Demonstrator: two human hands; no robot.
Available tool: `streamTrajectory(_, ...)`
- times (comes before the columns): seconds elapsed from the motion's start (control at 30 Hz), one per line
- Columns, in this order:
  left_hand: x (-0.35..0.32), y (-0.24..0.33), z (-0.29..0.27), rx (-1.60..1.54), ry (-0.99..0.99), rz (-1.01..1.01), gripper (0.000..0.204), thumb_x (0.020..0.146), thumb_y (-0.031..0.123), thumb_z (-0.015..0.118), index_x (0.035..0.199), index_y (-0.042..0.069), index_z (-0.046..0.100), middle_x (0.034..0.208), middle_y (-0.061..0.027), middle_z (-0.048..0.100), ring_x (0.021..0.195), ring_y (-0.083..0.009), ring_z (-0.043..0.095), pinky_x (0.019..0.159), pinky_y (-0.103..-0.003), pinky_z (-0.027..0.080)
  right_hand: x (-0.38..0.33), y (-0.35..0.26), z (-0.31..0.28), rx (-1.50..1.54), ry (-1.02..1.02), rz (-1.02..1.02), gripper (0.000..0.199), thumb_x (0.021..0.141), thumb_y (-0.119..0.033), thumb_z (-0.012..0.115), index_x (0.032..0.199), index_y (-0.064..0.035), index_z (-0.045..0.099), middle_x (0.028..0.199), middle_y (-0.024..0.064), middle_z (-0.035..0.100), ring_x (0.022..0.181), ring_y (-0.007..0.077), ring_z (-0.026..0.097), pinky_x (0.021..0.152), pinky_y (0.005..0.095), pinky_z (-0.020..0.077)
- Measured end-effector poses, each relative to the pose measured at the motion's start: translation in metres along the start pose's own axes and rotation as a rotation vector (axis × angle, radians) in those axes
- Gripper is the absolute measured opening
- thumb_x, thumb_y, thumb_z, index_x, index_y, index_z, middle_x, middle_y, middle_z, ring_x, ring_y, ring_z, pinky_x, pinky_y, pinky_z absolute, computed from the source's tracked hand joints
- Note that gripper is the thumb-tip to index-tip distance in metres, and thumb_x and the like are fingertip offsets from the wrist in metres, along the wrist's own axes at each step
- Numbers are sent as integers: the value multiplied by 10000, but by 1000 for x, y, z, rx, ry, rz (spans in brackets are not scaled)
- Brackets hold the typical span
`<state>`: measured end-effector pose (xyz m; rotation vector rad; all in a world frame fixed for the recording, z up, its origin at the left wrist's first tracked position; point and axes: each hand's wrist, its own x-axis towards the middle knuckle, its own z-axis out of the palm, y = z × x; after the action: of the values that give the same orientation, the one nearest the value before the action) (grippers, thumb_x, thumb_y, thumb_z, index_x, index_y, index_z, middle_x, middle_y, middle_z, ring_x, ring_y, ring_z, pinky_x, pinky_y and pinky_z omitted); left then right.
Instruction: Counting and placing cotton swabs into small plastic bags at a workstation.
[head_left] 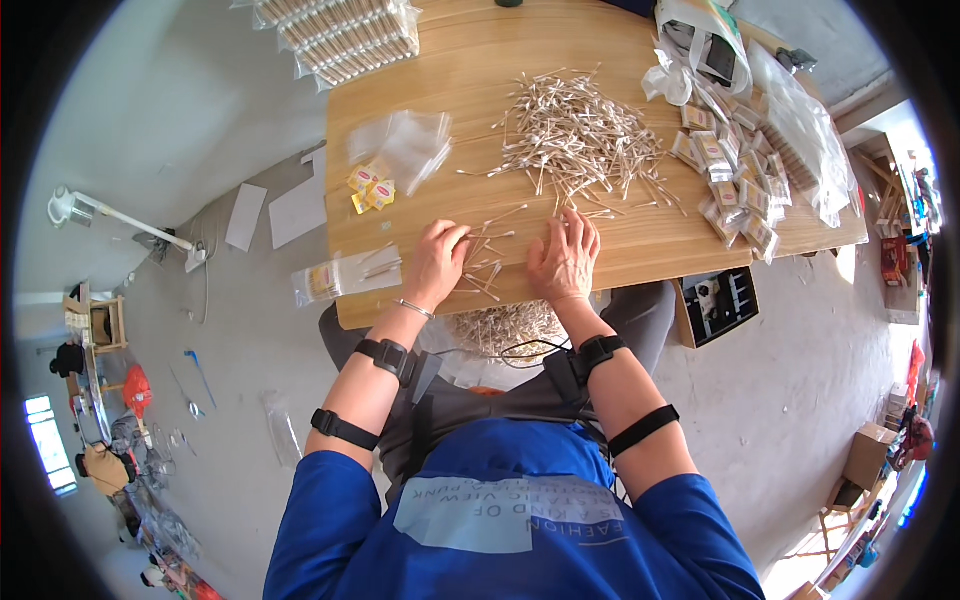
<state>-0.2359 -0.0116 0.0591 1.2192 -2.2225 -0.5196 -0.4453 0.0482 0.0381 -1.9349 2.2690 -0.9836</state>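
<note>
Left hand [440,262]: fingers curled, thumb and forefinger close together beside a few loose swabs [486,268]; cannot tell whether they pinch one.
Right hand [567,258]: palm down, thumb apart from the lightly spread fingers, fingertips at the near edge of the big pile.
Cotton swabs: a few loose ones lie between the hands; the big pile [580,130] lies beyond them on the wooden table [460,65].
Left side: a clear packet [350,277] at the table edge, yellow cards [372,188], clear bags [405,145].
Right side: heaped filled packets [725,170].
</note>
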Motion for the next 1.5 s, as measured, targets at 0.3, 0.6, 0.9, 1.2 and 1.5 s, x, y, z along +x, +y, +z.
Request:
streamTrajectory(0.3, -51, 21, -4, 73, 38, -20, 487, 795, 205, 745, 1234, 66, 583, 1281, -149, 533, 1158, -368, 504, 997, -474, 409, -3, 2, 2, -23, -11, 8, 411, 792, -233, 602, 1159, -48, 578, 1337, 155, 463, 1298, 383, 368, 1105, 525, 255)
streamTrajectory(0.6, -38, 25, 16, 80, 58, -80, 837, 762, 271, 796, 1424, 4, 359, 1446, -198, 399, 1357, -385, 355, 1111, -485, 314, -1, 2, 3, -21, 17, 16, 346, 847, -239, 589, 1128, -37, 597, 1314, 161, 486, 1300, 360, 382, 1112, 519, 252)
streamTrajectory(0.9, -22, 50, 40, -154, 19, 34, 682, 805, 165, 750, 1383, 18, 418, 1349, -197, 479, 1247, -378, 459, 1059, -458, 377, -2, 3, 3, 11, 39, 4, 299, 866, -215, 569, 1107, -42, 602, 1303, 151, 506, 1278, 355, 408, 1102, 522, 266)
streamTrajectory(1.2, 47, 15, 34, -2, -26, -167, 153, 759, 106, 770, 862, 52, 670, 887, -123, 616, 876, -314, 591, 798, -406, 477, -3, 6, 6, 33, 55, -1, 292, 854, -180, 583, 1117, -58, 608, 1310, 137, 508, 1273, 347, 416, 1097, 513, 276)
streamTrajectory(1.5, 11, -4, 31, -276, 209, -252, 134, 897, 92, 657, 891, 12, 550, 735, -138, 579, 665, -284, 544, 650, -364, 466, -3, 6, 0, -14, -29, -101, 497, 831, -145, 573, 1327, -133, 544, 1413, 29, 500, 1352, 339, 356, 1157, 539, 187)
